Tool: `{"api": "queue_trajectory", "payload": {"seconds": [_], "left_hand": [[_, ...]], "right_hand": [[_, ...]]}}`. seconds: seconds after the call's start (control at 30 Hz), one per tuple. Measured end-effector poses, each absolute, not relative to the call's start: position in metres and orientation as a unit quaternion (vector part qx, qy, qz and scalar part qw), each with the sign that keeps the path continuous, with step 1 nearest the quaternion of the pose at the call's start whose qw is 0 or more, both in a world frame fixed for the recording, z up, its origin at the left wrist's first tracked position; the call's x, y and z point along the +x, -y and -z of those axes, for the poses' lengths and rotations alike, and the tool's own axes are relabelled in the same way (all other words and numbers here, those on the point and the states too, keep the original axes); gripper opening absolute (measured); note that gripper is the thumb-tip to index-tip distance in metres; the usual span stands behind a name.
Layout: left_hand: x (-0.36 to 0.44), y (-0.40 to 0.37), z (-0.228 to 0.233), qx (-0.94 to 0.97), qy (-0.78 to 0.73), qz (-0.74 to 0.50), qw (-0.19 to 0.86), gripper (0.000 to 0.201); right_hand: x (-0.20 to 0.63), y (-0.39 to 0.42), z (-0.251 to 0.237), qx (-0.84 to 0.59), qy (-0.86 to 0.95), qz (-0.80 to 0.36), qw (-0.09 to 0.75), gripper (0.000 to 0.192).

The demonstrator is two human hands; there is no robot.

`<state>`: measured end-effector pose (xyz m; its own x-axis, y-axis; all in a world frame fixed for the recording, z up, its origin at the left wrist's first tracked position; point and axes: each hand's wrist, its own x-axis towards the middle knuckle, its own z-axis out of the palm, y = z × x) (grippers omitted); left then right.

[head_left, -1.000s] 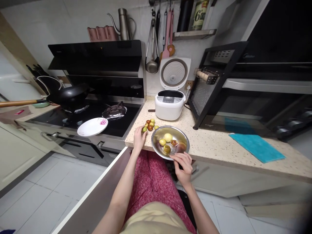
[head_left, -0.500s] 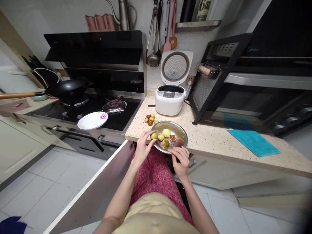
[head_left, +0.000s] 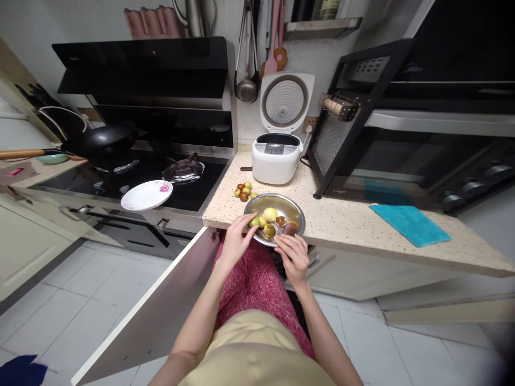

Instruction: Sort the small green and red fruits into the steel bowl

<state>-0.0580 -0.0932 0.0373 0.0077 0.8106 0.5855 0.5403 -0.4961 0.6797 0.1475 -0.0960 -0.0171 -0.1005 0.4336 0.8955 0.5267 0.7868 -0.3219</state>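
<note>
A: What is the left hand [head_left: 235, 241] doing?

B: It is reaching over the near rim of the metal bowl [head_left: 296, 211], at about seven o'clock on the bowl. Its fingers are pinching together on a small green fruit [head_left: 254, 221], holding it just inside the rim.

A: And the right hand [head_left: 295, 257]?

B: It is resting at the bowl's six o'clock edge, with fingertips curling against the rim. Whether they are clamping the rim or only touching it, I cannot tell.

A: Where is the bowl sitting?

B: It is sitting on the speckled counter [head_left: 354, 225], hanging slightly over the front edge, right in front of the person. Inside it, a pale yellow fruit [head_left: 270, 214] is lying near the middle, with a brownish one [head_left: 281, 220] at its four o'clock and another greenish one [head_left: 269, 230] nearer the hands.

A: Anything around it?

B: A small heap of loose fruits [head_left: 244, 191] is lying on the counter at the bowl's ten o'clock, near but apart. The white rice cooker [head_left: 276, 161] is standing at twelve o'clock with its lid up. A white plate [head_left: 146, 194] is perching on the stove edge well off at nine o'clock, and a blue cloth [head_left: 409, 224] is lying well apart at three o'clock.
</note>
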Motion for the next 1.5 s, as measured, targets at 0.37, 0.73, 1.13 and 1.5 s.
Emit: {"api": "queue_trajectory", "payload": {"seconds": [0.37, 0.73, 1.13, 1.5], "left_hand": [[-0.057, 0.095, -0.038, 0.729, -0.466, -0.486, 0.122, 0.026], [-0.055, 0.100, -0.030, 0.719, -0.468, -0.506, 0.087, 0.024], [-0.104, 0.064, -0.026, 0.637, -0.529, -0.558, 0.058, 0.026], [-0.119, -0.030, 0.005, 0.770, -0.479, -0.417, 0.055, 0.049]], "right_hand": [[0.145, 0.097, 0.022, -0.337, 0.729, 0.033, 0.595, 0.027], [0.142, 0.100, 0.019, -0.339, 0.718, 0.002, 0.608, 0.017], [0.139, 0.098, 0.014, -0.319, 0.724, -0.023, 0.611, 0.017], [0.137, 0.099, 0.012, -0.327, 0.734, -0.007, 0.596, 0.015]]}}
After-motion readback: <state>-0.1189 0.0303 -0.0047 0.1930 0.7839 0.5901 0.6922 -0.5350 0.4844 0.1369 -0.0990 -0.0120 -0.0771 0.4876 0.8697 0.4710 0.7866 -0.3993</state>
